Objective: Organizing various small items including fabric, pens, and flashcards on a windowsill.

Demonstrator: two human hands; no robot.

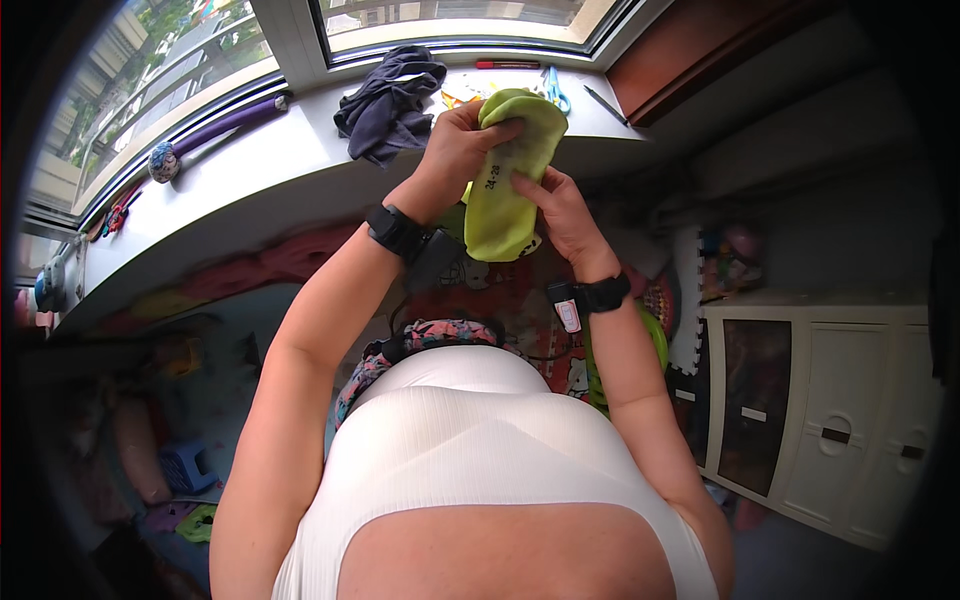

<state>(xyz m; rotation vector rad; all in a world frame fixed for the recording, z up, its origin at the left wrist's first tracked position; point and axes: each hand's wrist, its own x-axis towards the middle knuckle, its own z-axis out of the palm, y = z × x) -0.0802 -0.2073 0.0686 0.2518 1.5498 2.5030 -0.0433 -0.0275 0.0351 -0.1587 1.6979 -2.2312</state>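
Note:
A lime-green sock (505, 215), with dark printed marks and a greyish soiled patch, is held up in front of the windowsill. My left hand (462, 150) pinches its upper left part, the thumb lying across the fabric. Lower down on the right edge, my right hand (570, 215) grips it between thumb and fingers. The fingers behind the sock are hidden. Just left of it on the sill lies a crumpled dark grey cloth (390, 105). Each wrist wears a black band.
On the white windowsill (290, 150) lie blue scissors (556, 90), a red marker (507, 65), a dark pen (606, 105) and a purple rod (225, 125) with a patterned ball end. White cabinets (835, 430) stand at the right. A blue stool (187, 467) is at lower left.

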